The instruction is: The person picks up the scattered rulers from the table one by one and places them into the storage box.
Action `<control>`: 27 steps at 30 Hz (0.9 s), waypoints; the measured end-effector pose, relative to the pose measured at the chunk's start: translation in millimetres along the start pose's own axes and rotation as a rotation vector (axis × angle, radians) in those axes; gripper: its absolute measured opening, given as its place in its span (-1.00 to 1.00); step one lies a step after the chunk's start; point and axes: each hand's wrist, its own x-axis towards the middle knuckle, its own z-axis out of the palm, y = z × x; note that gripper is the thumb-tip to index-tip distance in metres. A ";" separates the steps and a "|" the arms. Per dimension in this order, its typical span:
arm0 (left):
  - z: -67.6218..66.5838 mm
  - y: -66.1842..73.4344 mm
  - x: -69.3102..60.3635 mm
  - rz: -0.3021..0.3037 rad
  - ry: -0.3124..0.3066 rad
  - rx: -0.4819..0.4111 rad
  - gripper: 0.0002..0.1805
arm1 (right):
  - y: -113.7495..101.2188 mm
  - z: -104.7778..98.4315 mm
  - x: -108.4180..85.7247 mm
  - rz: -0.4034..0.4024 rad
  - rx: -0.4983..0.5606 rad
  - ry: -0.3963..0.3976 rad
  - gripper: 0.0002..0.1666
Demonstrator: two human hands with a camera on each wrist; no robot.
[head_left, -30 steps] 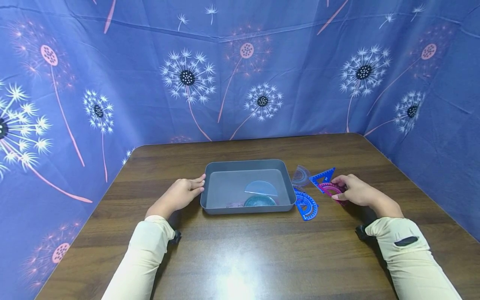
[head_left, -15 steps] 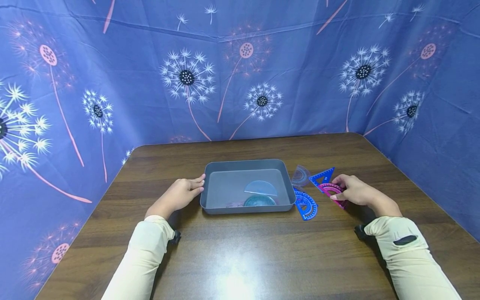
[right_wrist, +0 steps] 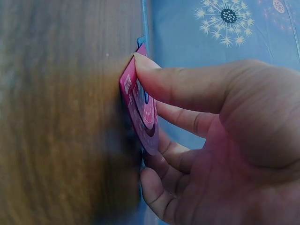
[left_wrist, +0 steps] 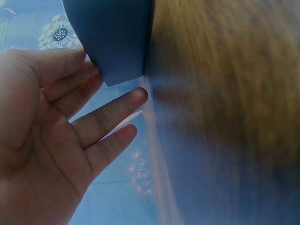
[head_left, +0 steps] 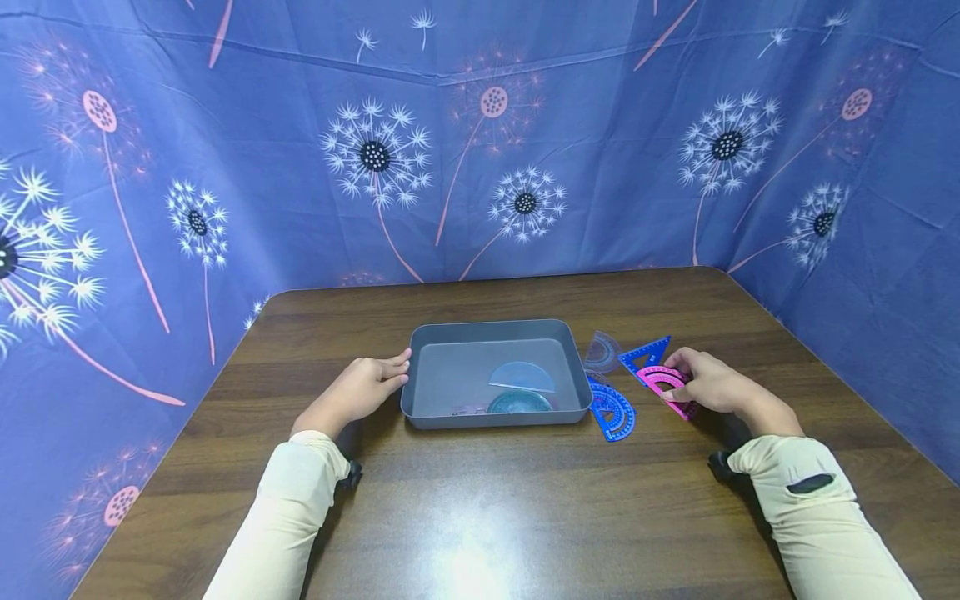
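Note:
My left hand (head_left: 364,387) touches the left wall of a grey tray (head_left: 461,419) with its fingertips; in the left wrist view the fingers (left_wrist: 105,117) are fairly straight beside the tray's corner (left_wrist: 115,47). A pink protractor (head_left: 663,379) is pinched between thumb and fingers of my right hand (head_left: 712,382). In the right wrist view the pink protractor (right_wrist: 136,105) stands tilted off the table, the thumb on its edge. Just behind it lies a blue set square (head_left: 651,354).
Between tray and right hand lie a blue protractor (head_left: 617,412) and a clear protractor (head_left: 602,352). Inside the tray are a clear half-round piece (head_left: 522,375), a teal round piece (head_left: 519,402) and something pinkish at the front. A patterned cloth (head_left: 450,167) hangs behind the table.
The pink protractor has tilted up slightly and shows more of its face in my right hand. My left hand and the tray have stayed in place.

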 end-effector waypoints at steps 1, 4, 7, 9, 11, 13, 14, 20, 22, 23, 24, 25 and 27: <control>0.0 -0.1 -0.2 -0.002 -0.001 0.000 -0.62 | -0.2 0.0 0.0 0.007 0.009 -0.007 -0.43; -0.1 -0.3 -0.4 -0.001 -0.003 0.000 -0.61 | -1.1 -0.3 0.0 0.023 0.022 -0.016 -0.42; -0.4 -0.7 -0.3 0.004 -0.007 0.000 -0.61 | -1.2 -0.6 0.5 0.031 0.010 -0.015 -0.40; -0.7 -0.8 -0.2 0.005 -0.005 -0.001 -0.61 | -1.8 -1.2 0.9 0.037 0.003 -0.016 -0.35; -1.0 -1.0 -0.1 0.006 -0.001 0.000 -0.61 | -1.5 -1.8 1.6 0.045 -0.011 -0.017 -0.30; -1.0 -1.2 0.2 0.009 0.003 -0.001 -0.61 | -1.0 -2.2 2.1 0.053 -0.035 -0.016 -0.25; -0.9 -1.2 0.3 0.011 0.004 -0.002 -0.61 | -0.8 -2.3 2.2 0.058 -0.043 -0.014 -0.24; 0.2 -1.6 1.4 0.020 0.003 -0.005 -0.61 | 1.4 -1.6 2.6 0.043 -0.069 0.013 -0.30; 0.3 -1.5 1.2 0.020 0.004 -0.005 -0.61 | 1.0 -1.5 2.1 0.028 -0.077 0.027 -0.31; 0.4 -1.4 1.0 0.019 0.004 -0.005 -0.61 | 0.6 -1.6 1.5 0.024 -0.079 0.033 -0.31; 0.5 -1.3 0.9 0.017 0.004 -0.007 -0.61 | 0.2 -1.5 1.1 0.020 -0.087 0.043 -0.32; 0.7 -1.3 0.7 0.015 0.003 -0.009 -0.61 | -0.2 -1.4 0.7 0.015 -0.091 0.053 -0.35; 1.1 -1.4 0.4 0.011 0.000 -0.012 -0.61 | -1.4 -1.4 -0.9 0.008 -0.095 0.073 -0.42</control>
